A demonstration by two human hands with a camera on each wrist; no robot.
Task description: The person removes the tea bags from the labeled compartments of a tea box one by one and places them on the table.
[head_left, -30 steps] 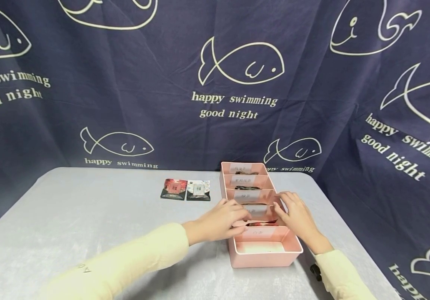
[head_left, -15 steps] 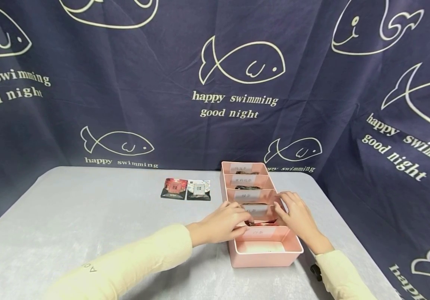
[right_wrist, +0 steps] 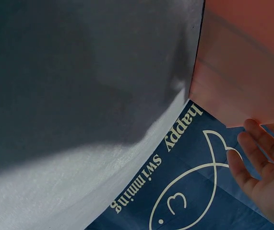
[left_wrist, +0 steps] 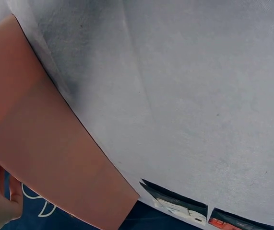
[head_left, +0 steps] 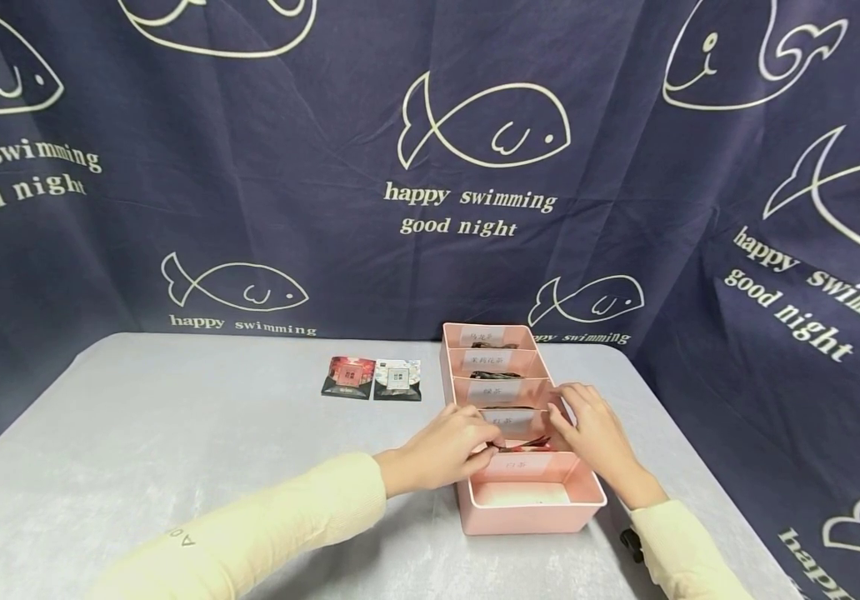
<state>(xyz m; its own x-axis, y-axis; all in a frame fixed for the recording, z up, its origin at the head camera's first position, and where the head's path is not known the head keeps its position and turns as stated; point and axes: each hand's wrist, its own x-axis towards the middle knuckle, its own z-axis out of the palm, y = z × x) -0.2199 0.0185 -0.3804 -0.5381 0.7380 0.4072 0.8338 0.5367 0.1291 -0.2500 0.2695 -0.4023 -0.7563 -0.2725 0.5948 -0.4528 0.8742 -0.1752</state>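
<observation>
A long pink box (head_left: 531, 521) with labelled compartments stands on the table at the right. My left hand (head_left: 441, 450) reaches over its left wall and pinches a red tea packet (head_left: 527, 447) by its left end, in the compartment just behind the front one. The fingertips are partly hidden by the hand. On the opposite rim rests my right hand (head_left: 598, 437), its fingers loosely bent at the edge, holding nothing. Dark packets (head_left: 496, 375) show in the compartments farther back. The wrist views show mostly the box's outer walls (left_wrist: 60, 139), with fingers over the rim.
Two tea packets lie side by side left of the box, one red and black (head_left: 347, 377), one white and black (head_left: 397, 380). A navy curtain (head_left: 355, 167) with fish drawings hangs behind the grey table (head_left: 197, 433). A small black object (head_left: 631, 545) sits by the right sleeve.
My left hand has shifted slightly right and closed on the red packet's end. The packet now slants, its right end a little higher. The right hand has stayed in place.
</observation>
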